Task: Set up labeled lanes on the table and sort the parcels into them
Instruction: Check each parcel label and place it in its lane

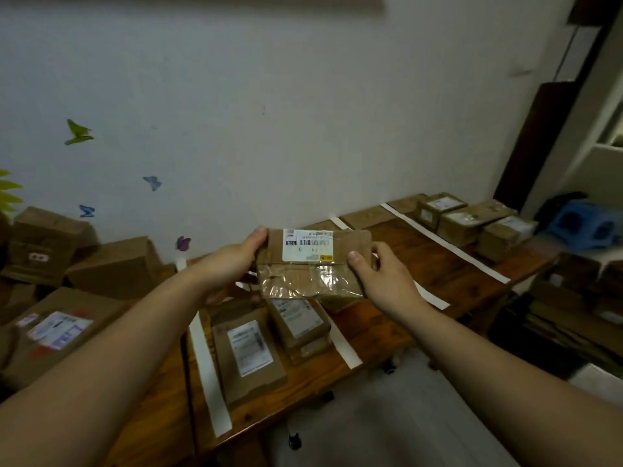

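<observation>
Loose brown boxes (60, 298) piled at left, cut off by frame edge. Left hand (232, 261) and right hand (381, 274) both grip a taped cardboard parcel (313, 264) by its short ends, held above the wooden table (438, 264). White tape strips (209, 372) mark lanes; two parcels (249, 352) lie in the lane under the held one, partly hidden. Label text too blurred to read. Middle lane open. Three boxes (472, 224) crowd far right lane; blue stool (586, 224) beyond the table end.

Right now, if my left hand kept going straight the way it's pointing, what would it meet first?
The left hand already grips the held parcel at its left end, so that comes first. Beyond it, probably the wall, though depth is unclear.
</observation>
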